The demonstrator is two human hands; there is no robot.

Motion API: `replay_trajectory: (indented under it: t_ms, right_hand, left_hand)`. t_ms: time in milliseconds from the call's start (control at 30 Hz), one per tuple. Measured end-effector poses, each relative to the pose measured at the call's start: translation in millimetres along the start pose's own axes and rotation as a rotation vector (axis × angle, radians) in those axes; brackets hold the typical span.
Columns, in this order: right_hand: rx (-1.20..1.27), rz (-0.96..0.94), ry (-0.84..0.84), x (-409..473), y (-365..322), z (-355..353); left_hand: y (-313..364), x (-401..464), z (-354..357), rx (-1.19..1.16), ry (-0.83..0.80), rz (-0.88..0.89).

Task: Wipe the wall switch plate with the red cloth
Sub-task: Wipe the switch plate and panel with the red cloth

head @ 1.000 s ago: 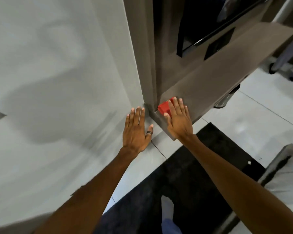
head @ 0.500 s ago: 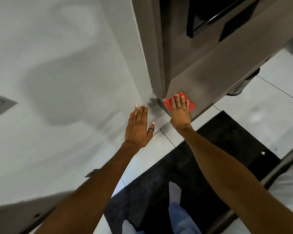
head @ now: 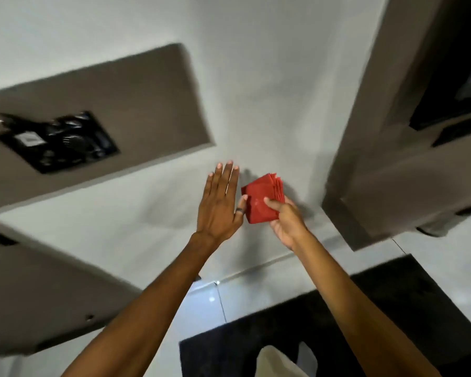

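Nearest, at six o'clock, a dark rug [head: 392, 308] lies on the pale tiled floor [head: 210, 297] below both bare forearms. Further out, the right hand [head: 286, 219] pinches the lower edge of the red cloth [head: 261, 200], folded into a thick square at about one o'clock from the left hand [head: 219, 202], which is flat and spread with its thumb just beside the cloth; the cloth looks soft, light and limp, so it is best kept folded and gripped by the edge. Farthest, at ten o'clock, a blurred black switch plate [head: 57, 141] sits on a smooth brown panel [head: 133, 104] in the matte grey wall [head: 269, 91].
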State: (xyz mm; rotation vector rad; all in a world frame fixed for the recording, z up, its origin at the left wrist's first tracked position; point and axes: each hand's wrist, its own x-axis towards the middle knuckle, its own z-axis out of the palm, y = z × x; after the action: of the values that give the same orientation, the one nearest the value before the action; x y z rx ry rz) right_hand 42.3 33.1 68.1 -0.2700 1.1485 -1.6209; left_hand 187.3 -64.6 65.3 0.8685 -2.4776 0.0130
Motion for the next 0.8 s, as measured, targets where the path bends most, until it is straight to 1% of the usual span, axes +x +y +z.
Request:
replay_trajectory:
  t_ms: [33,100,200,300,367,400,467,533,600,667,733,800]
  right_hand:
    - [-0.002,-0.061,-0.071,-3.6,-1.4,33.4]
    - [-0.095,-0.208,-0.171,-14.8,0.9,89.8]
    - [-0.367,-0.55,-0.191,-34.3,12.4,163.3]
    - [-0.598,-0.939,-0.173,-46.9,34.8,230.0]
    - [-0.681,-1.156,-0.136,-44.3,52.3,270.0]
    - [-0.709,-1.23,-0.124,-39.5,59.9,287.5]
    - [-0.803,-1.306,-0.099,-27.5,72.7,321.1]
    - [-0.993,-1.393,-0.018,-12.3,85.1,339.3]
    - [-1.161,-1.481,0.076,2.3,96.6,340.7]
    - [-1.234,-1.572,0.119,16.9,94.0,329.0]
    - [-1.293,-1.72,0.159,34.3,83.9,320.8]
    - [-1.29,-1.923,0.181,52.7,65.9,324.4]
  left_hand:
    - [-20.3,0.7,-25.5,0.019,0.085,-0.006]
    - [-55.6,-2.6,-73.2,0.06,0.254,-0.042]
    - [-107.3,-20.5,-136.8,0.151,0.459,-0.115]
    - [-158.3,-46.0,-182.9,0.261,0.599,-0.18]
    - [-187.2,-62.7,-204.7,0.3,0.653,-0.221]
    - [-199.5,-69.3,-213.0,0.314,0.672,-0.237]
    - [-223.2,-78.6,-228.8,0.344,0.689,-0.236]
    - [-242.2,-82.6,-238.6,0.374,0.686,-0.208]
    - [-256.9,-84.4,-244.5,0.384,0.68,-0.184]
    - [-268.3,-81.0,-247.4,0.391,0.669,-0.149]
    - [-281.9,-77.4,-249.5,0.399,0.674,-0.117]
    - [-290.5,-69.8,-250.6,0.396,0.664,-0.085]
